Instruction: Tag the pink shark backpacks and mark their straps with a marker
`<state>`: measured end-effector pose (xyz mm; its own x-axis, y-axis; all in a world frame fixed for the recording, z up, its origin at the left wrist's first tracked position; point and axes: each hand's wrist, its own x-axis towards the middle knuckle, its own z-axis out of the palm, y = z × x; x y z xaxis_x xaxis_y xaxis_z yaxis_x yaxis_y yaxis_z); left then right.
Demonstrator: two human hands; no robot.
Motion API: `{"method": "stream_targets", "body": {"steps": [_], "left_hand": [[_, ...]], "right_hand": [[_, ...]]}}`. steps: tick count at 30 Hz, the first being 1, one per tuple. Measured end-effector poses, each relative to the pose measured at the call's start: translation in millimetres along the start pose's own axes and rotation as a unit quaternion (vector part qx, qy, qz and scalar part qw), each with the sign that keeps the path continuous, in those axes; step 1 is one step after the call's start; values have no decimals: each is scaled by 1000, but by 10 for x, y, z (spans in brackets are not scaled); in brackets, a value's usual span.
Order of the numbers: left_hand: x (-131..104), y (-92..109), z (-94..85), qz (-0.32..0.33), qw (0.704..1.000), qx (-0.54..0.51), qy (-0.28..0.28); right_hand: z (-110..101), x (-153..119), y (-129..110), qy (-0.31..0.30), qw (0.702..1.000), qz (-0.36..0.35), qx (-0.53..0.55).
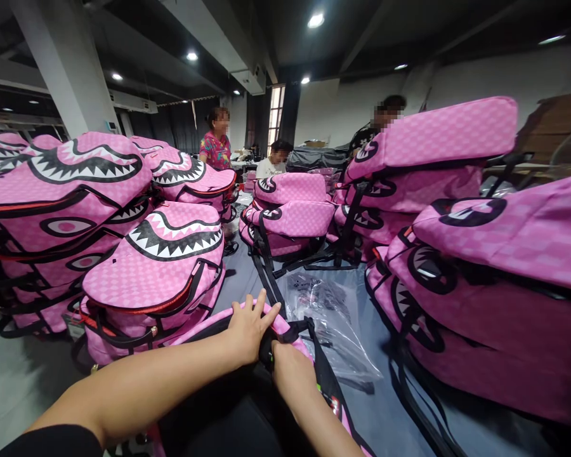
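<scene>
In front of me lies a pink backpack with its black inner side facing up. My left hand rests flat on its far pink edge, fingers spread. Close beside it, my right hand is closed at the same edge, by a black strap; its fingertips are mostly hidden. A clear plastic bag with dark contents lies just beyond, on the grey table. Left of my hands sits another pink backpack with a shark-mouth print, its zipped opening partly agape.
Stacked pink backpacks stand at the left, at the back middle and along the right. Black straps hang over the table. A person in a colourful shirt and two other people are farther back.
</scene>
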<state>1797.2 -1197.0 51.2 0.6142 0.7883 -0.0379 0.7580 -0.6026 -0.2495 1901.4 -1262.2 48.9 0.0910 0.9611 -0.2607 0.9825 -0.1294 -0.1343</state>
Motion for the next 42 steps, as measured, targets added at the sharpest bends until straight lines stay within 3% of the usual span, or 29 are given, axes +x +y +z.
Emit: {"method": "stream_targets", "body": {"steps": [5,14,21,25,29,32,35,38,42], "left_hand": [[19,23,-30,-1,1000,16,-14],[-69,78,-9,0,999,32,27],[27,160,63,-21,998,61,-10],[28,161,97,-22,997,66,30],[-118,89,19,0,998,40,54],[-140,-2,-73,-50,997,5,61],[-78,-56,-104,-115,993,-26,29],[-102,8,-100,-115,993,-22,10],[-123,149,13,-114,993,-6,12]], "right_hand": [[29,23,7,0,1000,-1,4],[111,36,48,24,999,-10,30],[128,69,21,38,999,-9,15],[144,73,21,31,999,-12,7],[99,-13,15,18,1000,-13,9],[16,-8,-5,30,1000,-6,2],[-20,55,-11,25,1000,0,-8],[42,12,16,31,1000,-2,0],[307,40,150,53,998,-31,31]]}}
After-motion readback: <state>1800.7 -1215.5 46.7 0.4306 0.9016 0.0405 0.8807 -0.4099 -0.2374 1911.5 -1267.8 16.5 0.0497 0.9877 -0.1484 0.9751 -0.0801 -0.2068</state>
